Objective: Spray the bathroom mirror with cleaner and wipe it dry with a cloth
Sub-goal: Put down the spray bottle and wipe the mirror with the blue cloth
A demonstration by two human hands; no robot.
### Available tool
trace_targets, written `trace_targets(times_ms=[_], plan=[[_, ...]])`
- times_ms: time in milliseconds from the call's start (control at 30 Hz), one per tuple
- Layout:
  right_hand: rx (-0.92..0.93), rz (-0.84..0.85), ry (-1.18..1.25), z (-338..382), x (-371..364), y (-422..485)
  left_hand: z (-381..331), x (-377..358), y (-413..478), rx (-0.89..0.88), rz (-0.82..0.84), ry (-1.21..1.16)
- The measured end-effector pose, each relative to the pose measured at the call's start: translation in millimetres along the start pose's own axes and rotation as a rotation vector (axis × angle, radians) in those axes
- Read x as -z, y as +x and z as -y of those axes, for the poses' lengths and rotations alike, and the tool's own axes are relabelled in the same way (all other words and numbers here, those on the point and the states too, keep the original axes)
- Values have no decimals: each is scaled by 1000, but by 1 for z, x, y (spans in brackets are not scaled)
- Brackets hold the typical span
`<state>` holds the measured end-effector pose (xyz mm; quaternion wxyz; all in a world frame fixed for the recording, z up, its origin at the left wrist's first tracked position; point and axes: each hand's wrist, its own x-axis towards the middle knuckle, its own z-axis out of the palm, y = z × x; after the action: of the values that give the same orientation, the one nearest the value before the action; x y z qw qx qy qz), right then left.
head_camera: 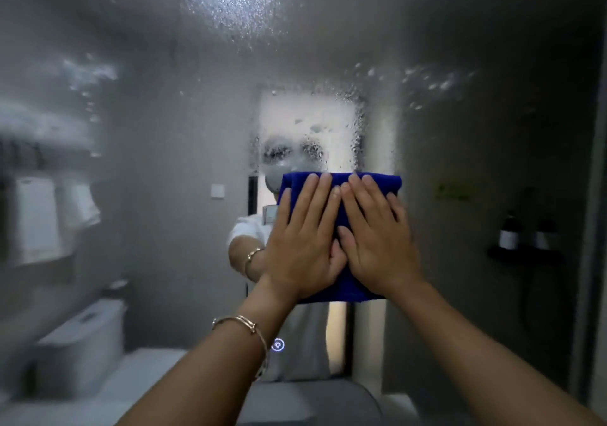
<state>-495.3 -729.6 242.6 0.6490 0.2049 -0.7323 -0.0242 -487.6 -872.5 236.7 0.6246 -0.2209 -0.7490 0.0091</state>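
1. A folded, plush blue cloth (pixel 385 183) lies flat against the mirror (pixel 157 123), near its middle.
2. The left hand (pixel 302 245) and right hand (pixel 377 245) press it, fingers (pixel 323 195) straight and close together.
3. Beaded droplets (pixel 230 18) speckle the upper glass.

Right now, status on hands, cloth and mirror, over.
Left hand and right hand flat, side by side, pressing blue cloth against mirror. Droplets above and to both sides. Nothing blocking the wipe.
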Motion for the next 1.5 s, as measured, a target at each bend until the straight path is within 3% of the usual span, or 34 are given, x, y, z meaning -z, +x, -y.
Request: trace_targets(times_ms=[600, 1133, 1500], plan=[[58, -61, 136, -4, -7, -8, -16, -7, -12, 100, -70, 121], [96, -177, 137, -4, -12, -14, -18, -8, -20, 99, -47, 106], [86, -143, 91, -3, -10, -15, -18, -9, -20, 103, -31, 99]])
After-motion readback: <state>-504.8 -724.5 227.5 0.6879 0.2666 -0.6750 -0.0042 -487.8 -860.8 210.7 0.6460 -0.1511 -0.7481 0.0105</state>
